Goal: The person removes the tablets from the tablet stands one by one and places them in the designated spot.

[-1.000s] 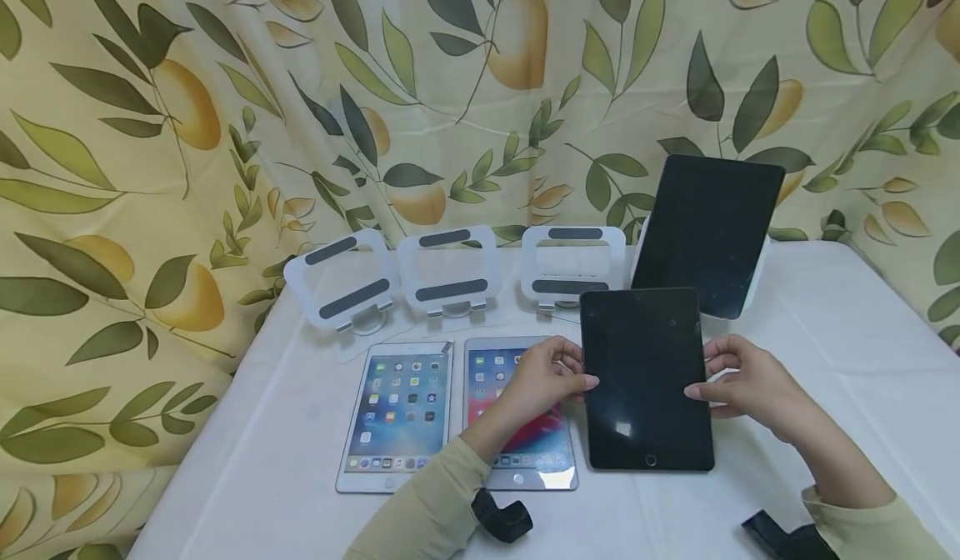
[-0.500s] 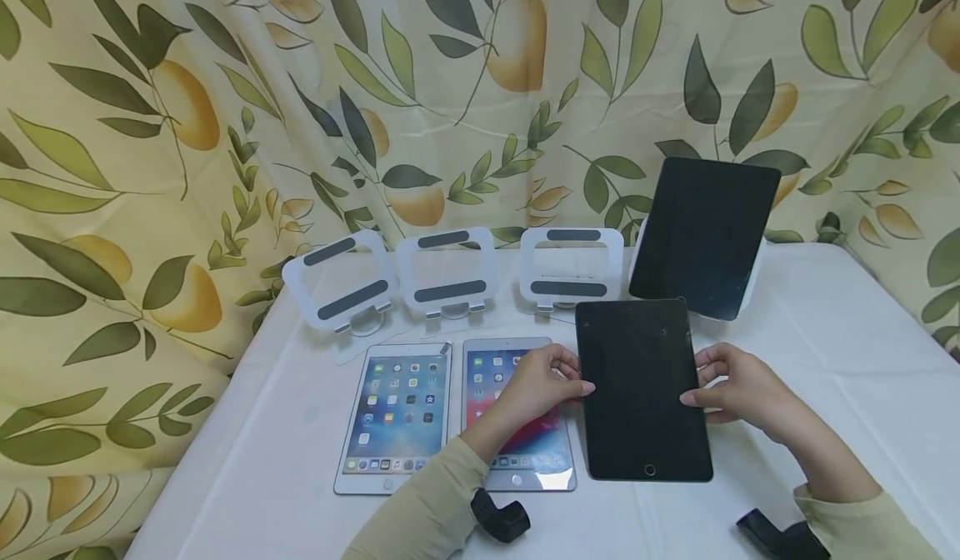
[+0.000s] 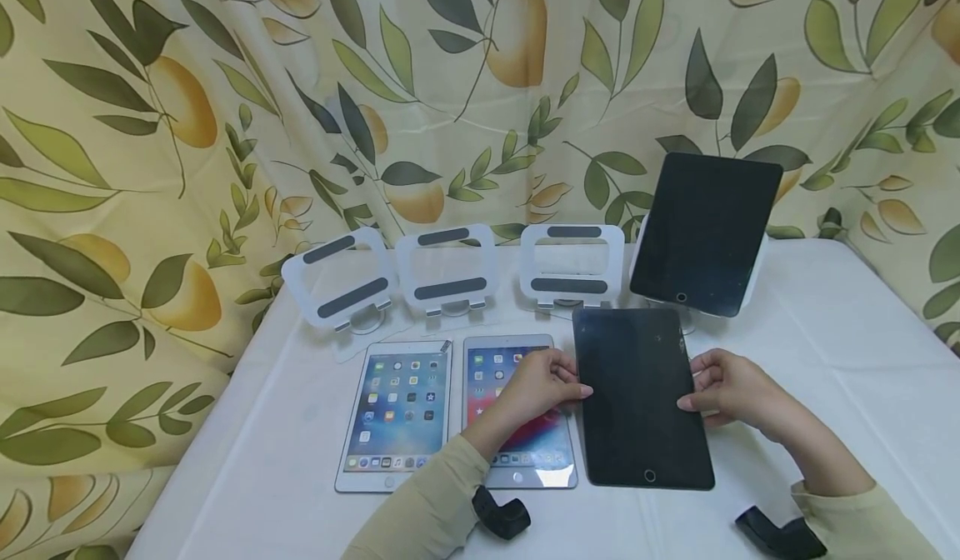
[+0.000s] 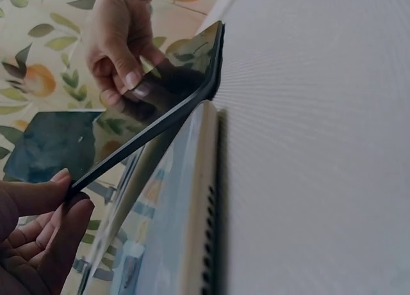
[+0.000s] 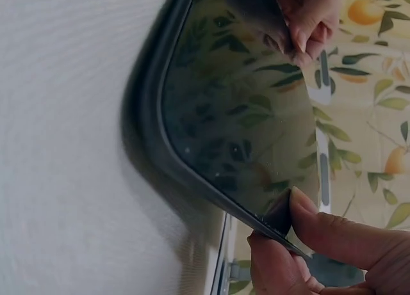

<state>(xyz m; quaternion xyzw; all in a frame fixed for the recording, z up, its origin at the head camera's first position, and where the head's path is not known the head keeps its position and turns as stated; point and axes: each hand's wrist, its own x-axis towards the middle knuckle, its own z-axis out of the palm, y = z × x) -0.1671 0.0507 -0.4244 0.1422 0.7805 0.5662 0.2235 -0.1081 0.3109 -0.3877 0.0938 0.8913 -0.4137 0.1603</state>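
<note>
A black tablet (image 3: pixel 641 397) with a round home button is held by its two long sides, screen up. My left hand (image 3: pixel 546 385) pinches its left edge, thumb on the glass and fingers below, as the left wrist view also shows. On the opposite edge my right hand (image 3: pixel 723 389) grips it the same way; in the right wrist view its thumb (image 5: pixel 304 208) presses the glass. The tablet's near edge is low at the tablecloth and its far end is tilted up. Left of it lie a white tablet with a red-and-blue screen (image 3: pixel 525 460), partly behind my left arm, and another with a blue screen (image 3: pixel 397 410).
Along the back stand white tablet stands: a left one (image 3: pixel 381 285), a middle one (image 3: pixel 491 272) and a third (image 3: pixel 615 264). At the right, a second black tablet (image 3: pixel 705 231) leans on a stand. A patterned curtain (image 3: pixel 465 85) hangs behind the white-covered table (image 3: pixel 840 335).
Both hands have brought the black tablet slightly down and toward the body, its far end lowering and uncovering the bottom of the propped tablet. The grip stays the same.
</note>
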